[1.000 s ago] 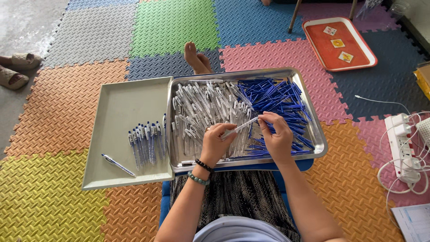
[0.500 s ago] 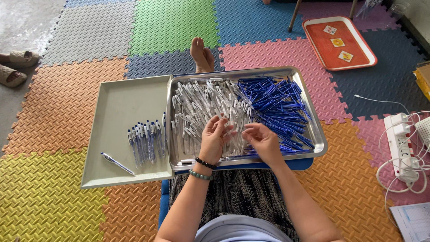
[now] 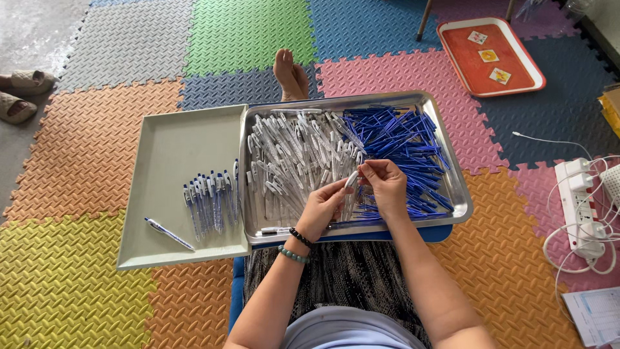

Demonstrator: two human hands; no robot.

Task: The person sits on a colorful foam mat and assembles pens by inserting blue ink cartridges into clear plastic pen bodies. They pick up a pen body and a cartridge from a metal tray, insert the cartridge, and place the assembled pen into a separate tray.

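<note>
Over a shiny metal tray (image 3: 460,208), my left hand (image 3: 321,210) and my right hand (image 3: 385,186) together hold a clear pen barrel (image 3: 351,179). The right fingers pinch its upper end and the left fingers support it from below. A heap of clear pen barrels (image 3: 294,158) fills the tray's left half. Blue refills (image 3: 403,145) lie piled in its right half. To the left, a grey tray (image 3: 168,152) holds a row of assembled pens (image 3: 210,200) and one loose pen (image 3: 168,233).
Coloured foam mats cover the floor. My bare foot (image 3: 290,72) rests beyond the metal tray. A red tray (image 3: 510,90) with small cards lies at the back right. A white power strip (image 3: 584,203) with cables is at the right, sandals (image 3: 19,95) at the far left.
Both hands lifted from the pile and came together above the tray's middle, now holding one clear barrel between them.
</note>
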